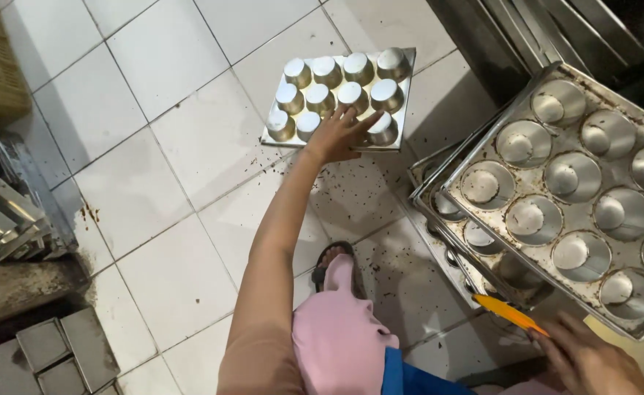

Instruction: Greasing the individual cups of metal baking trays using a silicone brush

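My left hand (340, 133) reaches far forward and rests, fingers spread, on an upside-down metal muffin tray (402, 88) lying on the white tiled floor; its cup bottoms point up. My right hand (589, 358) is at the lower right, closed around an orange scraper (508, 313) whose tip points toward a stack of upright muffin trays (512, 113). The top tray of that stack is tilted and its cups are empty, with dark crumbs on the rims.
Dark crumbs are scattered over the floor tiles (168, 197) near the stack. More metal pans (8, 219) and square tins (51, 355) sit at the left. My sandalled foot (333, 263) and pink-clad knee (340, 333) are below centre.
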